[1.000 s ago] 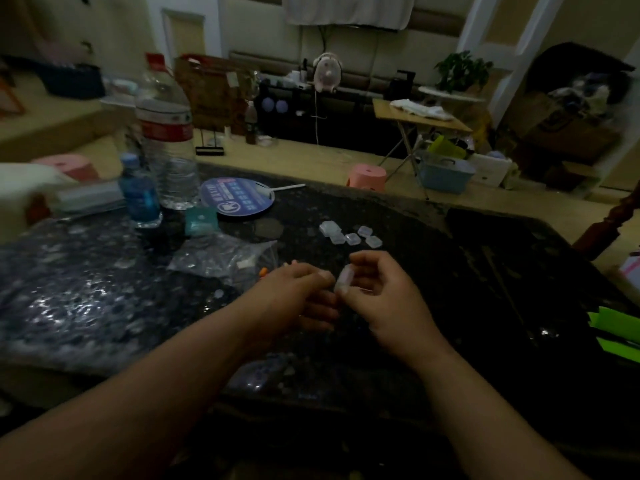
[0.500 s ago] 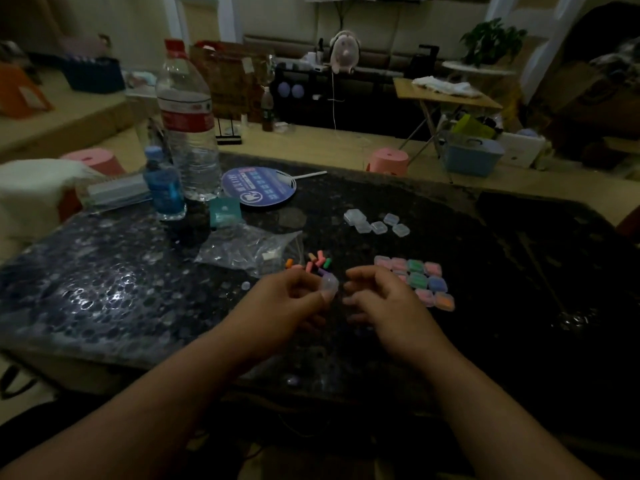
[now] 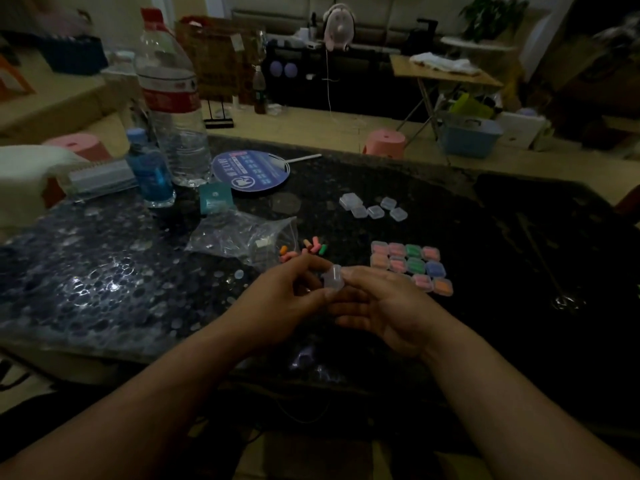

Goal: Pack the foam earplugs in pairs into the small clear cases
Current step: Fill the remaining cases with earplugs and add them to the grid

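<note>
Half a second back the small clear plastic case (image 3: 333, 278) sat at the left fingertips alone, with the right hand just beside it. Now both are on it. My read: left hand (image 3: 287, 297) is curled and pinching the case's near-left edge. Right hand (image 3: 381, 306) has its thumb laid over the top and its fingers underneath. The case is up off the dark speckled table (image 3: 519, 271), between the two hands. It looks whitish with no colour inside, so I judge it empty. I cannot tell if the lid is cracked open; it is too dim and too small.

The view has also dipped over the last second, so more of the layout shows:
- The grid of filled cases (image 3: 412, 265), holding pink, green, blue and orange, lies just right of the hands.
- The loose foam earplugs (image 3: 306, 249) lie just beyond the left fingers.
- The empty clear cases (image 3: 374, 207) sit farther back.
- The crumpled clear plastic bag (image 3: 242, 233) lies left of the plugs.

For the task, the two-handed pinch looks like the opening step on a fresh case, not loading yet. I see no plug in either hand. Many cases are already packed, and a handful of plugs and empties remain.
</note>
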A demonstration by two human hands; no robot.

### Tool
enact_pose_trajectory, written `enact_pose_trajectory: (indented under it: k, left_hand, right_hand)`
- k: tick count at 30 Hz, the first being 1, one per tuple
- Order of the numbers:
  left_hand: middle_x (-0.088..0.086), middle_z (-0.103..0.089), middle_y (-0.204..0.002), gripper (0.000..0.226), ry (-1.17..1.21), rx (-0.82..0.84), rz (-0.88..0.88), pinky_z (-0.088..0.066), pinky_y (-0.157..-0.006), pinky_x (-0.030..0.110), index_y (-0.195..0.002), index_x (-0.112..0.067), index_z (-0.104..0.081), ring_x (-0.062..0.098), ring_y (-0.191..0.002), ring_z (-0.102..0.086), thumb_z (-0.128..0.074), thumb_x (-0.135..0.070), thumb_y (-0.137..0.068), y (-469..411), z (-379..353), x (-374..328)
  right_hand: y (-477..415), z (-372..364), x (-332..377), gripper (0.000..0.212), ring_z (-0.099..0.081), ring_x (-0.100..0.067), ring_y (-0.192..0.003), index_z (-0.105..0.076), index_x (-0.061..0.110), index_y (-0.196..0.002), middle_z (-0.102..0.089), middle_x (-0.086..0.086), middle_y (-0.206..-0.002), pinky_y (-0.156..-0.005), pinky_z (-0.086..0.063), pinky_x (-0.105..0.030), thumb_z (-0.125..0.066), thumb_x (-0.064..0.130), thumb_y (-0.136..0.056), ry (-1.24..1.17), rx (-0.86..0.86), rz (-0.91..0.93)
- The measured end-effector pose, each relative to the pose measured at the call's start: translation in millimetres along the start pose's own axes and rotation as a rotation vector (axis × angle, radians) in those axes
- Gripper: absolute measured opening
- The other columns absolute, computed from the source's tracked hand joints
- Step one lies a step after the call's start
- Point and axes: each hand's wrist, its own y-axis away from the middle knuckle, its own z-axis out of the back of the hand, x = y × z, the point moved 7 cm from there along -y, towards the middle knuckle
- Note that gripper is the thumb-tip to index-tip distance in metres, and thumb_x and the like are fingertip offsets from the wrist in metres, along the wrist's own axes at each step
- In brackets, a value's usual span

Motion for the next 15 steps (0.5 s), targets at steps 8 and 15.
enact_pose_trajectory:
  k: [8,15]
  left_hand:
    - [-0.009,-0.072,-0.107,0.033,-0.021,-0.029,-0.047,-0.057,-0.092,0.032,-0.124,-0.032,-0.062,0.001,-0.102,-0.068,-0.073,-0.031,-0.093,0.0,-1.6,-1.1]
    - [0.002,-0.074,-0.113,0.037,0.332,-0.016,0.195,-0.061,-0.090,0.042,-0.126,-0.021,-0.060,0.015,-0.100,-0.074,-0.072,-0.031,-0.093,-2.0,-7.1,15.0]
  right_hand:
    - [-3.4,-2.9,-3.6,0.029,-0.076,-0.030,-0.102,-0.071,0.013,-0.130,-0.078,-0.017,-0.119,-0.077,-0.063,-0.035,-0.062,0.026,-0.105,-0.025,-0.009,0.016]
    - [-1.7,-1.7,11.1,0.027,-0.079,-0.022,-0.103,-0.069,0.013,-0.121,-0.081,-0.007,-0.111,-0.078,-0.063,-0.030,-0.077,0.012,-0.095,0.025,-0.081,0.222]
